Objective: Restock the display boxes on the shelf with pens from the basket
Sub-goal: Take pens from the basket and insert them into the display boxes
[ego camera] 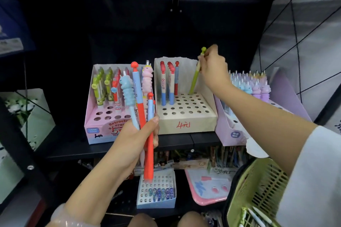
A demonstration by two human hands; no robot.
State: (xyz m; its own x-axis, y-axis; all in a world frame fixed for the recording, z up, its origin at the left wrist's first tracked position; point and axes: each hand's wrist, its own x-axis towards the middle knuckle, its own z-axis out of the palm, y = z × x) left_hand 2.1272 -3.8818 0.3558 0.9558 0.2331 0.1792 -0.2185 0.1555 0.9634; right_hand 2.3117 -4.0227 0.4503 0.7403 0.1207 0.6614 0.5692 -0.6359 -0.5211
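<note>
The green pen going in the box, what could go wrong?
The green pen leans as the right hand lowers it into the beige box, so its tip might miss the hole. The left hand grips a bundle of pens; one could slip out.

Beige display box [186, 123]: a red handwritten "4元" is borne on the front face. Pink display box [103, 125]: "Retract…" is partly legible on the front; the remaining print is hidden or blurred.
</note>
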